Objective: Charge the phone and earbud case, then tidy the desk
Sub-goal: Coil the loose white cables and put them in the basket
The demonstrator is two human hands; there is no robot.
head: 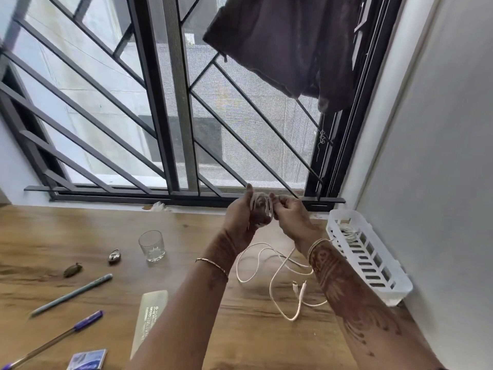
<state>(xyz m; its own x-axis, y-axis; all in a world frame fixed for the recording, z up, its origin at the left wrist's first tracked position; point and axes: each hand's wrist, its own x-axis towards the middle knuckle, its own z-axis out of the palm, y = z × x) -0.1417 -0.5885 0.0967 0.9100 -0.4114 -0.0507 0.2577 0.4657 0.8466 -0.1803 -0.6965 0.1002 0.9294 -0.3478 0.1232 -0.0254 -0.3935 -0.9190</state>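
- A white cable (280, 263) is being gathered above the tabletop (80, 231). Several loops of it are wound round the fingers of the left hand (240, 217), which is closed about the bundle.
- The strand just beside the loops is pinched by the right hand (292, 218), with the fingers curled on it.
- The rest of the cable is left lying in loose curves on the tabletop below the hands. Its connector ends (300, 287) are seen close together near the right forearm.
- The cable is judged light, thin and limp, with some spring in it, so loops are likely to slip off or uncoil if tension is let go.
- A hold is best taken on the bundle itself and on the strand next to it. The connectors are better avoided, since they could be strained by pulling.
- A second coil of cable (348, 232) can be made out in the white basket (394, 287) by the wall.
- Neither a phone nor an earbud case is shown, so charging cannot be checked.
- The number of loops is blurred, the lie of the left fingers under them is hidden, and the connector type is too small to tell.
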